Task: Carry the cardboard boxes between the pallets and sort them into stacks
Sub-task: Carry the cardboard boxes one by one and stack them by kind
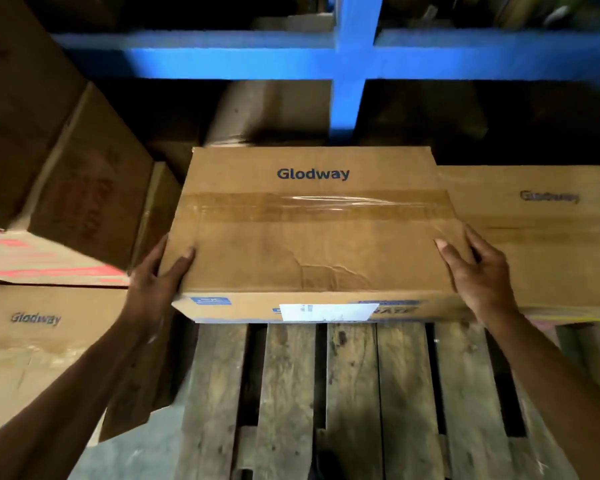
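Observation:
A flat cardboard box [312,233] printed "Glodway", taped across its top and with a white label on its near side, is in the middle of the view over the far part of a wooden pallet [350,393]. My left hand [160,275] grips its left near corner, thumb on top. My right hand [478,275] grips its right near corner the same way. Whether the box rests on the pallet or hangs just above it I cannot tell. A second Glodway box [548,237] lies right beside it on the right.
Stacked cardboard boxes [66,161] rise at the left, with a lower Glodway box [39,341] at the near left. A blue steel rack frame [350,60] crosses behind, with dark shelf space and more cartons under it. Grey floor [142,455] shows at the pallet's near left.

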`<state>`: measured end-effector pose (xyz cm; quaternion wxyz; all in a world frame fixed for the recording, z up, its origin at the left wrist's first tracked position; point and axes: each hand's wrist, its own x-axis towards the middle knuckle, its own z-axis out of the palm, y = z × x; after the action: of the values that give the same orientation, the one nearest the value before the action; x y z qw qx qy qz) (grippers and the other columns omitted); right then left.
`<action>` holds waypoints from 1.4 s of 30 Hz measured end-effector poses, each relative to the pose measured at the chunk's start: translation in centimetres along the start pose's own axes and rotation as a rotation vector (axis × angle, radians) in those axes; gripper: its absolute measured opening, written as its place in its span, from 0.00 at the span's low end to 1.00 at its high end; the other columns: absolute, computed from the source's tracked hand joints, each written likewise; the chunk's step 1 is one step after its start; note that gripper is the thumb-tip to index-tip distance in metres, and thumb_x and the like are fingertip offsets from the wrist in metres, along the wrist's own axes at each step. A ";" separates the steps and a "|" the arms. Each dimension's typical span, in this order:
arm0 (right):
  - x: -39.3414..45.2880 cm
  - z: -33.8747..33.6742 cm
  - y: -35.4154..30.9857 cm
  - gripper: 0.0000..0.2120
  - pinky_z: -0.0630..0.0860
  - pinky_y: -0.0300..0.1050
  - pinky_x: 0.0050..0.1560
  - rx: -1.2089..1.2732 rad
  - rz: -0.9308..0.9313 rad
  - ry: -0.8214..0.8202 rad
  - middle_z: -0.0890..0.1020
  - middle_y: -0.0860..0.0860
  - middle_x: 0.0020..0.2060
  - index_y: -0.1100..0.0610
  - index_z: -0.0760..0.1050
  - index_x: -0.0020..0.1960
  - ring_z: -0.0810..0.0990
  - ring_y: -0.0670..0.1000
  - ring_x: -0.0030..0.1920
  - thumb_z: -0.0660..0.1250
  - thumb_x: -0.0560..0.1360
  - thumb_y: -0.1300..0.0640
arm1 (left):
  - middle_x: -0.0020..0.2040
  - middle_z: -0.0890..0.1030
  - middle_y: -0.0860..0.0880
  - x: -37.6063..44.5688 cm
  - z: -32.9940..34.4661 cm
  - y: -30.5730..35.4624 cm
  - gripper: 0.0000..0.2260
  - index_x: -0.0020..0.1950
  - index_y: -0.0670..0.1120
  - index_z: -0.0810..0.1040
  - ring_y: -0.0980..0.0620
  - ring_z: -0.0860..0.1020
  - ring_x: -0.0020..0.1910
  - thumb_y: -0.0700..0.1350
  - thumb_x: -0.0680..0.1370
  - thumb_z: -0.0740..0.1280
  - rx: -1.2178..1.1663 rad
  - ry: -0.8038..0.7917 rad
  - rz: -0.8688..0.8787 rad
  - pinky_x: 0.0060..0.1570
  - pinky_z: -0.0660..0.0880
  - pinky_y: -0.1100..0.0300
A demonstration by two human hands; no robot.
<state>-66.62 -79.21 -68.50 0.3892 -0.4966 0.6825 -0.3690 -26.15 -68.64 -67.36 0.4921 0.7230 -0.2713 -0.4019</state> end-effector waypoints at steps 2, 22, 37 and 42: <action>1.9 0.8 1.1 0.32 0.69 0.52 0.69 -0.018 -0.019 -0.010 0.75 0.55 0.66 0.58 0.69 0.71 0.74 0.51 0.67 0.71 0.72 0.46 | 0.52 0.80 0.58 1.8 1.1 -1.1 0.20 0.69 0.54 0.71 0.64 0.81 0.42 0.45 0.77 0.68 -0.006 0.009 -0.004 0.40 0.79 0.67; 3.1 4.9 8.4 0.45 0.48 0.59 0.75 -0.505 -0.103 0.014 0.60 0.61 0.75 0.64 0.57 0.75 0.53 0.62 0.76 0.50 0.70 0.33 | 0.66 0.75 0.55 6.9 3.1 -7.4 0.24 0.71 0.56 0.68 0.55 0.74 0.64 0.52 0.75 0.67 0.160 -0.172 -0.004 0.61 0.72 0.56; -3.1 7.1 4.4 0.36 0.45 0.54 0.74 -0.714 -0.183 -0.080 0.55 0.60 0.76 0.60 0.61 0.75 0.50 0.60 0.77 0.51 0.74 0.39 | 0.65 0.74 0.52 1.0 2.1 -7.8 0.29 0.75 0.47 0.65 0.56 0.73 0.60 0.54 0.76 0.67 0.416 -0.070 -0.062 0.58 0.70 0.62; -12.1 15.4 1.3 0.33 0.61 0.61 0.68 -0.607 -0.267 -0.173 0.70 0.65 0.69 0.63 0.74 0.65 0.66 0.66 0.70 0.52 0.73 0.40 | 0.64 0.76 0.50 -4.9 -4.2 -6.0 0.26 0.71 0.52 0.69 0.49 0.76 0.61 0.62 0.76 0.62 0.548 -0.120 0.025 0.59 0.73 0.53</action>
<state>-50.85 -69.03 -74.15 0.2286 -0.7043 0.6544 -0.1533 -25.17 -60.52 -70.54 0.2662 0.8006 -0.4074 -0.3496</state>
